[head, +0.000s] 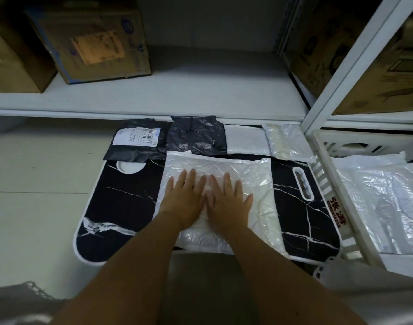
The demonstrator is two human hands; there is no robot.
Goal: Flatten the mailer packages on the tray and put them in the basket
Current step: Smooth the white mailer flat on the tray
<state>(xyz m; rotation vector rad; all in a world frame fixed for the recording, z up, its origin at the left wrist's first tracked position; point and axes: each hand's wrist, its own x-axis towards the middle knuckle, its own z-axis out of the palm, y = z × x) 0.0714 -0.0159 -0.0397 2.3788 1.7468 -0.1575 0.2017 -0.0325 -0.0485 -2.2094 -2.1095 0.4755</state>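
Both our left hand [185,198] and right hand [227,202] press flat, fingers straight, on the white bubble mailer [259,184] lying on the black marble-pattern tray [121,202]. Two black and two white mailers line its far edge. Right of it, the white basket [322,184] holds flattened white mailers [376,195].

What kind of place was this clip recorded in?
Probably a stockroom or parcel-packing room: white metal shelving holding worn cardboard boxes, plastic mailers along a black marble-patterned tray, and a white slatted basket.

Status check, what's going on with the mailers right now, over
Left hand and right hand flat, pressing white mailer on tray. Four more at tray's back. Basket right, nothing blocking.
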